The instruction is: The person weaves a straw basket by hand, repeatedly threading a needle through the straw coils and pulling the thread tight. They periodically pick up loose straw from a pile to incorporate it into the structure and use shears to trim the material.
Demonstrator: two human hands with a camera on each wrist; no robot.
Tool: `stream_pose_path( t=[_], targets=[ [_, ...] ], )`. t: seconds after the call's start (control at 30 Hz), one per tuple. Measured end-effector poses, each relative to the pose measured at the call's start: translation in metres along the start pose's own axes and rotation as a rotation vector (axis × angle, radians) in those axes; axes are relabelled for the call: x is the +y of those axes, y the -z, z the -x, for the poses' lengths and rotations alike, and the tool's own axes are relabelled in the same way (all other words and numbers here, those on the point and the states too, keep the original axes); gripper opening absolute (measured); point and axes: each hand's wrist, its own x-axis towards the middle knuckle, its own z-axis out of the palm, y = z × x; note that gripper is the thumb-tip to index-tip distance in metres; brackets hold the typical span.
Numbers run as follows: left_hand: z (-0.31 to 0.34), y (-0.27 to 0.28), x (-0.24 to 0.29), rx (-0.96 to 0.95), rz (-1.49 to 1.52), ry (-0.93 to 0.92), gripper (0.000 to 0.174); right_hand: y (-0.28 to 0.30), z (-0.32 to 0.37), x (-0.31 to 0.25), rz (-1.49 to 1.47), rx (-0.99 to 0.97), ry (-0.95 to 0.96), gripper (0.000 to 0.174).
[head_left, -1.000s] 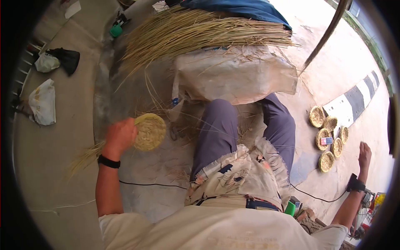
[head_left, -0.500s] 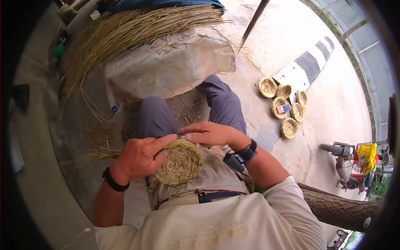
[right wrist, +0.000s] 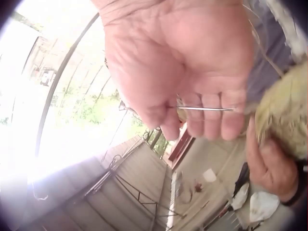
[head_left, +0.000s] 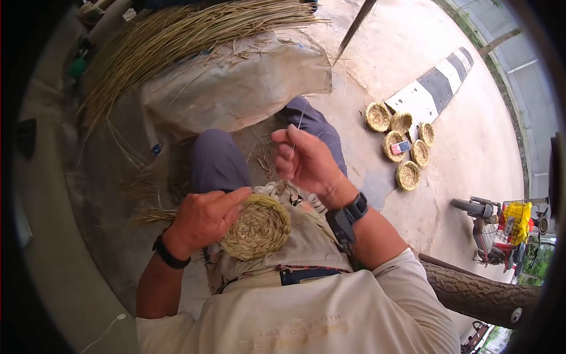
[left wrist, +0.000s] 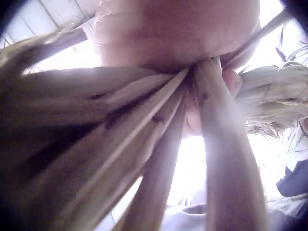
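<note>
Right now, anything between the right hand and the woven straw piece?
Nothing visible blocks the right hand from the woven straw piece; the left hand just has a forefinger at its rim.

One end of needle hidden in right hand. Woven piece cut by right edge, right wrist view. Left hand's palm hidden, head view. Left wrist: straw blurred, runs off left and bottom. Shirt lettering too faint to read fully.
</note>
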Motion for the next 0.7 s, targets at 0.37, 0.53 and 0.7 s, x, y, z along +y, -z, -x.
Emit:
stream_pose_path(
  t=[0.37,0.53,0.7],
  targets=[
    [0.033,0.009,-0.011,-0.144,-0.003,0.144,0.031,-0.038,0.027,0.004,1.626,-0.139,0.058,0.044],
    [0.030,-0.011,-0.014,-0.017,0.088,0.110,0.021,-0.021,0.033,0.007,1.423,-0.093,0.090,0.042],
    [0.023,-0.012,-0.009,0.026,0.057,0.079,0.020,-0.001,0.007,-0.023,0.241,0.044,0.061,0.036]
  ],
)
